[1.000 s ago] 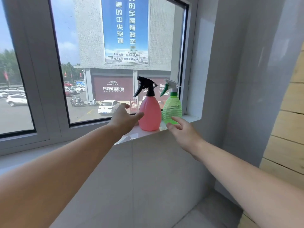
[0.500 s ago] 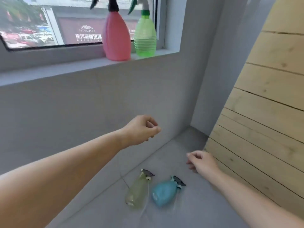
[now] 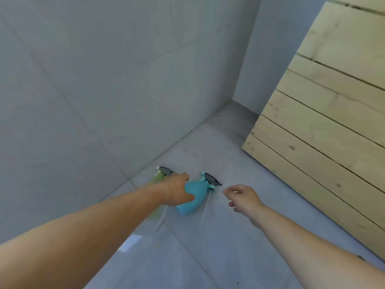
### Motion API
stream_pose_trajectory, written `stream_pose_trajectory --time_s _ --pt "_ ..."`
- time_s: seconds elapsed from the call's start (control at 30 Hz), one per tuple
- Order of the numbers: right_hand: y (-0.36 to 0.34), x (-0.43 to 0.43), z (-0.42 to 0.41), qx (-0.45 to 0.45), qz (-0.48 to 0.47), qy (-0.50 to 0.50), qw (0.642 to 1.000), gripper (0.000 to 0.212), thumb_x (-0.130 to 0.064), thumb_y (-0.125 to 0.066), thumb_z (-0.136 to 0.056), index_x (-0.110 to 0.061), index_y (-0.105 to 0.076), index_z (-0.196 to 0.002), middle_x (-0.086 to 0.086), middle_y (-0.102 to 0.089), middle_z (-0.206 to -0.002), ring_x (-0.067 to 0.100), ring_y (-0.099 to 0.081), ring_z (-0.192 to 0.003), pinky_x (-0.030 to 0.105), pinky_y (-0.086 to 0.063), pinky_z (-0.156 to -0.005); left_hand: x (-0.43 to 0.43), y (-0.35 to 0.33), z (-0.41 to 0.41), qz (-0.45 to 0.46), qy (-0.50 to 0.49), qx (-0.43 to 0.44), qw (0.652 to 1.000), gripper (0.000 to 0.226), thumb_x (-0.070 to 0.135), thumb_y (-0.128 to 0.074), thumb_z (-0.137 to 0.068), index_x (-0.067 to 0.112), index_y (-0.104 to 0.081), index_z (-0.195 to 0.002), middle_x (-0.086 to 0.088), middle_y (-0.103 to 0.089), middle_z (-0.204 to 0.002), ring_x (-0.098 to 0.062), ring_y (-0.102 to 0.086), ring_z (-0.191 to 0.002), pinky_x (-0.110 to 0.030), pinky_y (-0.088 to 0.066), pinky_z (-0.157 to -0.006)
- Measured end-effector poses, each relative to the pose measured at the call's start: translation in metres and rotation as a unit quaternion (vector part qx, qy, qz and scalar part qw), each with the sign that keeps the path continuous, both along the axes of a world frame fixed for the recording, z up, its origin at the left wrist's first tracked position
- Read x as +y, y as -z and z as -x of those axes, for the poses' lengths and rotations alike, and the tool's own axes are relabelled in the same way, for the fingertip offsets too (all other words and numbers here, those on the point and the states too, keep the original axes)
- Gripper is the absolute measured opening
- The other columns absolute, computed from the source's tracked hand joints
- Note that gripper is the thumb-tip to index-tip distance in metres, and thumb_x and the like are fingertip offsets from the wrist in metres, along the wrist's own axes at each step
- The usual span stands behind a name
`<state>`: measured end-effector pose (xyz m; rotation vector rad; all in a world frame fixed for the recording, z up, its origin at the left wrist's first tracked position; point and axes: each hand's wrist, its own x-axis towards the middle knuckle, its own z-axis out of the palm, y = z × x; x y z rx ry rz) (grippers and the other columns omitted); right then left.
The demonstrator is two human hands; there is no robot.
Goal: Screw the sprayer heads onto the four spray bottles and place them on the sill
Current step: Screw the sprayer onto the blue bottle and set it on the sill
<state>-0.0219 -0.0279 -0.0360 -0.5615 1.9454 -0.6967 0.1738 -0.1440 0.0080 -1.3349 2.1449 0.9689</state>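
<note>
Two spray bottles lie on the grey floor near the wall. The blue bottle (image 3: pixel 194 200) lies with a dark sprayer head (image 3: pixel 211 180) at its neck. The yellow-green bottle (image 3: pixel 157 177), also with a dark sprayer head (image 3: pixel 166 170), is mostly hidden behind my left hand. Thin clear tubes (image 3: pixel 206 209) trail along the floor beside the bottles. My left hand (image 3: pixel 178 190) reaches down between them, thumb and fingers spread against the blue bottle's left side. My right hand (image 3: pixel 241 198) hovers just right of the blue bottle with loosely curled fingers, holding nothing.
A grey tiled wall (image 3: pixel 104 90) rises to the left of the bottles and meets the floor (image 3: pixel 208 257) in a corner. A slatted wooden panel (image 3: pixel 325 126) stands along the right side. The window sill is out of view.
The view has dropped from the sill to the floor. Both hands have moved down toward the bottles, and the left hand has opened from a loose fist and reached the blue bottle.
</note>
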Motion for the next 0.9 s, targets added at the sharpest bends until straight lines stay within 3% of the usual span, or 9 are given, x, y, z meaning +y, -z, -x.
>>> stream_pose_trajectory --time_s 0.1,0.13,0.3,0.4,0.47,0.6,0.77,0.9 --pt "0.033 -0.016 -0.002 0.003 0.002 0.010 1.000 0.048 -0.037 -0.071 -0.085 -0.015 -0.061 -0.126 0.007 -0.067 -0.110 0.024 -0.067 -0.096 0.038 -0.055 -0.093 -0.004 0.026 0.010 0.015 0.013 -0.015 1.000 0.088 0.055 -0.066 -0.090 0.018 -0.026 -0.160 -0.013 -0.034 -0.162 -0.033 -0.043 -0.145 -0.043 -0.042 -0.115" --pt "0.042 -0.021 -0.003 0.007 0.005 0.011 1.000 0.054 -0.039 -0.072 -0.085 -0.016 -0.059 -0.132 0.008 -0.066 -0.115 0.023 -0.065 -0.099 0.036 -0.054 -0.093 -0.004 0.033 0.013 0.010 0.012 -0.022 1.000 0.093 0.057 -0.067 -0.089 0.019 -0.023 -0.161 -0.013 -0.034 -0.162 -0.033 -0.043 -0.145 -0.043 -0.043 -0.115" --pt "0.076 -0.041 -0.001 0.047 0.015 0.002 0.999 0.061 -0.039 -0.072 -0.085 -0.018 -0.054 -0.140 0.004 -0.057 -0.093 0.021 -0.060 -0.088 0.021 -0.047 -0.069 0.004 0.069 0.023 0.003 0.003 -0.040 0.999 0.103 0.063 -0.073 -0.080 0.022 -0.020 -0.159 -0.010 -0.042 -0.150 -0.031 -0.046 -0.138 -0.044 -0.047 -0.108" --pt "0.091 -0.051 0.006 0.057 0.005 0.012 0.998 0.072 -0.050 -0.076 -0.077 -0.024 -0.055 -0.140 0.016 -0.058 -0.127 0.028 -0.062 -0.113 0.033 -0.053 -0.095 0.009 0.087 0.023 -0.007 -0.041 -0.035 0.999 0.104 0.061 -0.076 -0.077 0.022 -0.021 -0.156 -0.011 -0.045 -0.146 -0.032 -0.052 -0.132 -0.044 -0.050 -0.104" --pt "0.099 -0.055 0.010 0.045 -0.003 0.016 0.999 0.072 -0.052 -0.078 -0.073 -0.025 -0.058 -0.137 0.015 -0.056 -0.134 0.029 -0.061 -0.118 0.035 -0.052 -0.098 0.013 0.095 0.023 -0.041 -0.116 -0.011 0.992 0.101 0.057 -0.079 -0.077 0.020 -0.024 -0.153 -0.011 -0.047 -0.142 -0.033 -0.056 -0.127 -0.044 -0.053 -0.100" --pt "0.108 -0.064 0.009 0.050 -0.006 0.021 0.999 0.064 -0.053 -0.081 -0.068 -0.022 -0.066 -0.122 0.013 -0.064 -0.124 0.026 -0.067 -0.107 0.029 -0.054 -0.086 0.023 0.101 0.022 -0.141 -0.303 0.078 0.939 0.084 0.044 -0.083 -0.080 0.017 -0.035 -0.142 -0.008 -0.055 -0.137 -0.029 -0.060 -0.120 -0.038 -0.058 -0.077" --pt "0.109 -0.071 0.003 0.091 -0.015 0.014 0.996 0.048 -0.045 -0.082 -0.069 -0.017 -0.068 -0.105 0.008 -0.070 -0.109 0.026 -0.068 -0.098 0.034 -0.056 -0.085 0.036 0.102 0.016 -0.169 -0.341 0.115 0.918 0.077 0.039 -0.083 -0.080 0.020 -0.037 -0.138 -0.007 -0.055 -0.136 -0.029 -0.060 -0.120 -0.033 -0.056 -0.068" --pt "0.105 -0.075 -0.001 0.117 -0.046 -0.021 0.992 0.031 -0.036 -0.083 -0.070 -0.017 -0.059 -0.073 0.005 -0.065 -0.086 0.025 -0.066 -0.083 0.031 -0.053 -0.071 0.042 0.100 0.009 -0.181 -0.353 0.117 0.911 0.078 0.040 -0.082 -0.081 0.021 -0.036 -0.141 -0.006 -0.055 -0.135 -0.029 -0.060 -0.120 -0.040 -0.061 -0.080"
